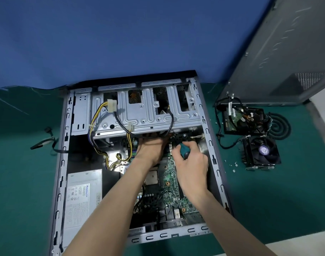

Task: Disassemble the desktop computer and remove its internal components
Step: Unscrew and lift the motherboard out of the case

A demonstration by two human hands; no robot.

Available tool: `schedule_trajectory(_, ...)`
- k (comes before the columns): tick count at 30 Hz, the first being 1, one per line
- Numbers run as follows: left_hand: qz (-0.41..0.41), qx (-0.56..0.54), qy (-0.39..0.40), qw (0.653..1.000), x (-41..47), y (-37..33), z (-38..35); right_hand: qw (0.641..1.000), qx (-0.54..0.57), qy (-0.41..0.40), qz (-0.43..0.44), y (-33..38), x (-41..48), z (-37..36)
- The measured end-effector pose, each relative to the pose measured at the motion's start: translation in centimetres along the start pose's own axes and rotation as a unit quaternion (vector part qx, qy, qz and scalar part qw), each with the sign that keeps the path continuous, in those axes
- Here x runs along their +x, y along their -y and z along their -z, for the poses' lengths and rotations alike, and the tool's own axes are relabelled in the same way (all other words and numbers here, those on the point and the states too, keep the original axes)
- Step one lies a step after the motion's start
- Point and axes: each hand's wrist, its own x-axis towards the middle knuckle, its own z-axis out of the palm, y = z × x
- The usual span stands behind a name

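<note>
The open computer case lies flat on the green mat. Inside, the green motherboard is bare around its CPU socket. My right hand grips a teal-handled screwdriver, its tip hidden low near the board's far edge. My left hand reaches under the edge of the metal drive cage, fingers hidden among black cables; what it holds cannot be told. The silver power supply sits at the case's near left, its yellow and black wires looping over the cage.
On the mat to the right lie a removed hard drive with cables, a cooler fan with heatsink, several loose screws and a coiled black cable. The grey side panel leans at back right. A flat cable lies left.
</note>
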Motion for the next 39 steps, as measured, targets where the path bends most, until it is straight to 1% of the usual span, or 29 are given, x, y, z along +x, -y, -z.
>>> schedule_trajectory(3,-0.025,-0.013,0.011,1.0,-0.4,0.7,-0.4,1.0,0.002,0.005,0.008,0.1,-0.5,0.4)
schedule_trajectory(6,-0.011,0.009,-0.048,0.999,-2.2,1.7,-0.7,0.999,0.013,0.023,0.023,0.4,-0.9,0.5)
schedule_trajectory(8,0.033,0.044,-0.083,0.995,-3.5,2.8,-0.6,0.998,0.024,0.046,0.03,0.8,-1.1,0.1)
schedule_trajectory(9,0.065,0.042,-0.084,0.993,-4.0,3.1,-0.2,0.997,0.026,0.06,0.034,1.0,-1.2,-0.2)
schedule_trajectory(12,0.12,0.022,-0.053,0.991,-4.9,3.7,1.7,0.993,0.027,0.105,0.042,1.8,-1.6,-1.5)
schedule_trajectory(15,0.199,-0.027,-0.065,0.977,-5.4,4.3,2.8,0.99,0.019,0.134,0.044,2.6,-1.7,-2.8)
schedule_trajectory(16,0.226,-0.037,-0.059,0.972,-5.6,4.3,2.9,0.989,0.015,0.142,0.045,2.8,-1.8,-3.2)
schedule_trajectory(18,0.25,-0.036,-0.004,0.968,-5.8,4.3,3.4,0.987,0.014,0.152,0.046,3.1,-1.9,-3.9)
schedule_trajectory(19,0.246,-0.032,0.027,0.968,-5.5,4.4,3.8,0.986,0.019,0.16,0.045,3.2,-1.9,-4.1)
schedule_trajectory(23,0.185,-0.025,0.116,0.976,-4.1,7.0,5.9,0.982,0.022,0.183,0.033,3.1,-1.9,-4.8)
schedule_trajectory(26,0.169,-0.002,0.128,0.977,-4.4,9.6,5.7,0.981,0.043,0.188,0.008,3.3,-2.0,-5.4)
schedule_trajectory(28,0.161,-0.038,0.124,0.978,-5.0,11.3,5.0,0.979,0.058,0.196,-0.006,3.4,-2.1,-5.8)
schedule_trajectory(30,0.136,-0.081,0.126,0.979,-5.0,12.5,4.2,0.977,0.068,0.201,-0.015,3.6,-2.2,-6.3)
schedule_trajectory(32,0.113,-0.08,0.13,0.982,-4.5,13.2,3.6,0.98,0.064,0.191,-0.01,3.8,-2.3,-6.9)
schedule_trajectory(35,0.119,-0.078,0.136,0.98,-3.5,13.8,2.2,0.984,0.048,0.173,-0.001,4.0,-2.4,-7.6)
schedule_trajectory(39,0.16,-0.093,0.19,0.964,-2.9,14.6,1.5,0.983,0.053,0.176,-0.012,4.1,-2.5,-8.2)
